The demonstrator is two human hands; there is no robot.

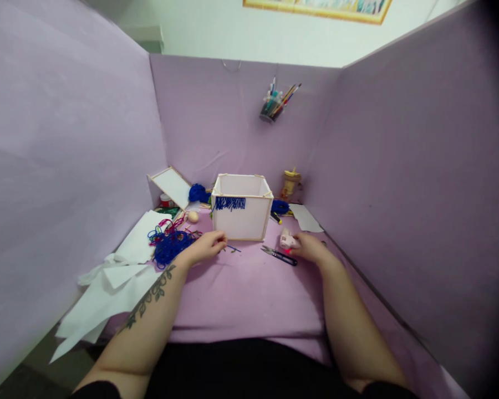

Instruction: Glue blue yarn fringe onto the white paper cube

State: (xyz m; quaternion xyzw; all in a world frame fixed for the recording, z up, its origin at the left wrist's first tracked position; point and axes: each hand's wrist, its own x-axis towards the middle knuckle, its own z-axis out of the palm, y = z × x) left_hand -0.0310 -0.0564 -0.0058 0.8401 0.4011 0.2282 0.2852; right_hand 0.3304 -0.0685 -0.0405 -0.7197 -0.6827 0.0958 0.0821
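My left hand (210, 245) is just in front of a white box (243, 219) framed with thin wooden sticks, its fingers pinched together. A short blue yarn strand (234, 249) shows beside the fingertips; whether they hold it I cannot tell. Dark blue yarn covers the upper left of the box's front panel. On the right, my right hand (310, 247) has its fingers closed on a small pale pink glue gun (288, 239), partly hidden by the hand. Thread snips (280, 255) with dark handles lie on the cloth between my hands, nearer the right one.
A tangle of blue yarn (170, 244) and white sheets (120, 285) lie left. Behind are a framed white panel (171, 187), a yarn ball (198, 193) and a brown-and-yellow pot (291, 182). A brush holder (271, 110) hangs on the back wall; lilac partitions (411, 166) enclose the table.
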